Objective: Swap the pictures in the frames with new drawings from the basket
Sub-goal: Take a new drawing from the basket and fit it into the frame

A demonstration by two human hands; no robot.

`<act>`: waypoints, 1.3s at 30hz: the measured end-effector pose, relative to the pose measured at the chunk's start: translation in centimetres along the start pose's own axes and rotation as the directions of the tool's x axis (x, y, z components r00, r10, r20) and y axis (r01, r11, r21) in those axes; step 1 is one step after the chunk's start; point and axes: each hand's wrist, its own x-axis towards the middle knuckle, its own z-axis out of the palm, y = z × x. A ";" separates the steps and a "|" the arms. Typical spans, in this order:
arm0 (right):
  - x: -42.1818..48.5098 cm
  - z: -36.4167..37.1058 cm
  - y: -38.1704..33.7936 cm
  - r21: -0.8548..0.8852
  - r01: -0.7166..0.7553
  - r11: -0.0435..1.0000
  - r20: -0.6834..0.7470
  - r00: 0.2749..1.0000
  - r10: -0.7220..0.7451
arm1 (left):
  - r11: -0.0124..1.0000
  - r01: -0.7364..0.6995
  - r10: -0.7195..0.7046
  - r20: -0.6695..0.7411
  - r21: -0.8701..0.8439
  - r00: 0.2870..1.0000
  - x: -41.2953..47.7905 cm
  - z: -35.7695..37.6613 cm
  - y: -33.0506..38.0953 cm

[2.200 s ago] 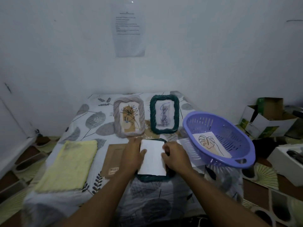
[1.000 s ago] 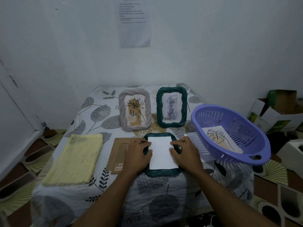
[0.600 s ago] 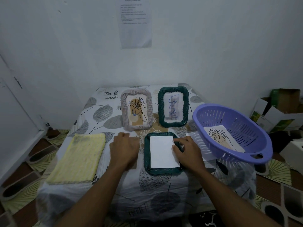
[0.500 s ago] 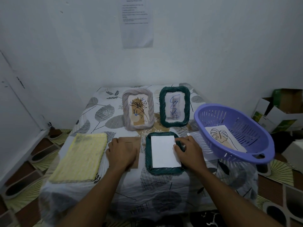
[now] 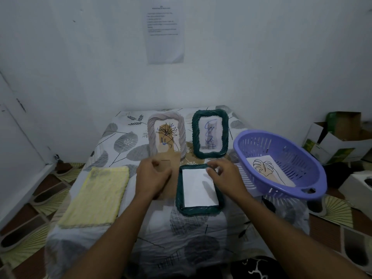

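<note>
A dark green frame [image 5: 198,210] lies face down on the table with a white sheet [image 5: 198,188] set in its back. My left hand [image 5: 151,178] grips the brown cardboard backing [image 5: 171,168] and holds it raised just left of that frame. My right hand [image 5: 225,178] hovers over the frame's upper right corner, fingers loosely curled and holding nothing. A grey frame [image 5: 182,133] and a second green frame [image 5: 225,133] stand upright at the back, each with a drawing. The purple basket [image 5: 302,190] at the right holds a leaf drawing [image 5: 267,170].
A folded yellow cloth [image 5: 96,196] lies at the table's left. The table [image 5: 120,141] has a leaf-print cover and stands against a white wall. Cardboard boxes [image 5: 342,137] sit on the floor at the right.
My left hand moved off the frame to the brown backing, took hold of it and lifted it. My right hand let go of the frame's edge and rose slightly above it.
</note>
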 end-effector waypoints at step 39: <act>0.7 -0.4 0.4 0.033 -0.305 0.952 0.227 0.930 0.290 | 0.956 -0.292 0.292 0.226 -0.034 0.929 -1.4 4.5 -0.7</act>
